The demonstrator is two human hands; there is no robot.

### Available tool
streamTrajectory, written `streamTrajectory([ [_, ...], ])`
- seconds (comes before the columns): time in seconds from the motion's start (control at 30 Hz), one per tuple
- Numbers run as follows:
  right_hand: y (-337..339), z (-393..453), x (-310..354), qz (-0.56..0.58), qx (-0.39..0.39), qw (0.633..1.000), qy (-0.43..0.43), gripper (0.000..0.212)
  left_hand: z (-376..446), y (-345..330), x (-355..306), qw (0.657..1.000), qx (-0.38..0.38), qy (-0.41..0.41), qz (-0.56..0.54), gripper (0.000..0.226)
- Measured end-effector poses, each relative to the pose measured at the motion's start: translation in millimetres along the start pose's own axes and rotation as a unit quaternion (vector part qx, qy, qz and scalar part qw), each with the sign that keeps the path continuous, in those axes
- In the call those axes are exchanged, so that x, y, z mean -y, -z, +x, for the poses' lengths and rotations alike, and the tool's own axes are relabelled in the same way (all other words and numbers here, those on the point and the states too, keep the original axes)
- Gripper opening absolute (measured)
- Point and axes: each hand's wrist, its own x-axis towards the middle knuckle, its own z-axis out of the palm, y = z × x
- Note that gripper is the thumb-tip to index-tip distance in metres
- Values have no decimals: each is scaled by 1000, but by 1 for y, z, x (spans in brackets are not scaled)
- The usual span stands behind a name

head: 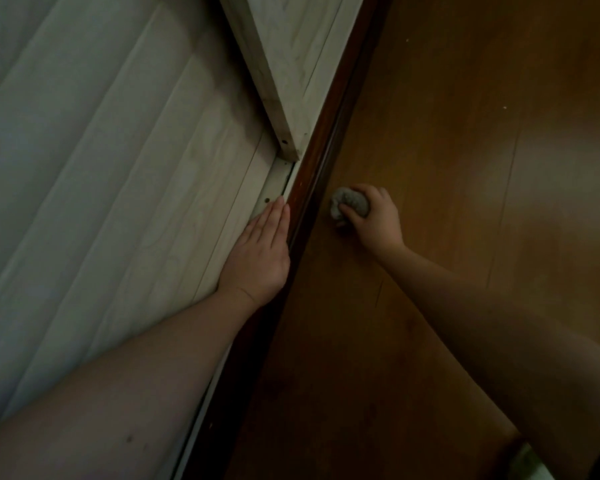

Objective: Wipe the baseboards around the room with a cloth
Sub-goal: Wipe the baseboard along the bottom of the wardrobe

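Looking down from the head camera, you see your two bare arms reaching toward the foot of a pale, wood-grain panelled wall (101, 174). Your left hand (258, 252) lies flat with its fingers straight and together, palm against the lowest strip of the panelling, just above the dark brown baseboard (309, 188); it seems placed there to steady you as you lean down. Your right hand (373, 216) has its fingers curled around a small grey cloth (349, 204), bunched into a wad. The cloth sits low over the orange-brown wooden floor (465, 237), just beside the baseboard, though whether it touches the baseboard cannot be told in the dim light. Bunching it likely gives a firm edge to press into the join of board and floor.

Ahead of the left fingertips, a pale panel edge (284, 81), perhaps a sliding door, juts out over the baseboard line and may block the run of the cloth. A few light specks dot the floor farther off.
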Motion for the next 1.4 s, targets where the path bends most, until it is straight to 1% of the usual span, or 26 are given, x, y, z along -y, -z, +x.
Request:
streamTrajectory([
  [0.13, 8, -5, -1, -35, 53, 998, 29, 36, -3, 0, -3, 1000, 13, 15, 22, 73],
  [0.3, 30, 15, 16, -86, 111, 989, 40, 33, -2, 5, -1, 998, 41, -5, 41, 76],
  [0.37, 34, 16, 24, -84, 113, 990, 31, 32, -1, 7, 0, 998, 52, -1, 18, 74],
  [0.5, 52, 8, 39, -73, 110, 991, -15, 35, 3, 16, -5, 996, 92, 11, -16, 72],
  [0.6, 72, 2, 45, -76, 107, 991, -35, 34, 3, 25, -6, 992, 121, 13, -15, 71],
  [0.73, 94, 8, 48, -94, 124, 987, -29, 32, 6, 31, -7, 990, 138, 16, -25, 66],
  [0.83, 109, 28, 48, -125, 144, 981, -30, 29, 8, 40, -6, 990, 133, -10, -45, 70],
  [0.9, 120, 47, 56, -143, 146, 979, -19, 28, 9, 44, -6, 991, 107, -4, -75, 69],
  [0.97, 130, 60, 69, -151, 137, 979, -13, 25, 8, 50, -8, 992, 91, 4, -86, 54],
  [1.0, 133, 64, 77, -150, 129, 980, -14, 24, 6, 54, -10, 992, 89, 6, -86, 53],
  [1.1, 134, 71, 86, -121, 106, 987, -19, 22, 0, 52, -11, 992, 99, -9, -74, 61],
  [1.2, 119, 79, 80, -94, 106, 989, -31, 26, 4, 45, -7, 995, 89, -1, -54, 59],
  [1.23, 110, 82, 77, -88, 107, 990, -32, 27, 7, 44, -6, 994, 97, 2, -54, 60],
  [1.33, 83, 80, 62, -52, 92, 993, -44, 31, 12, 47, -5, 993, 116, -25, -5, 75],
  [1.4, 68, 72, 50, -21, 74, 995, -65, 33, 13, 53, -6, 989, 146, -20, 10, 77],
])
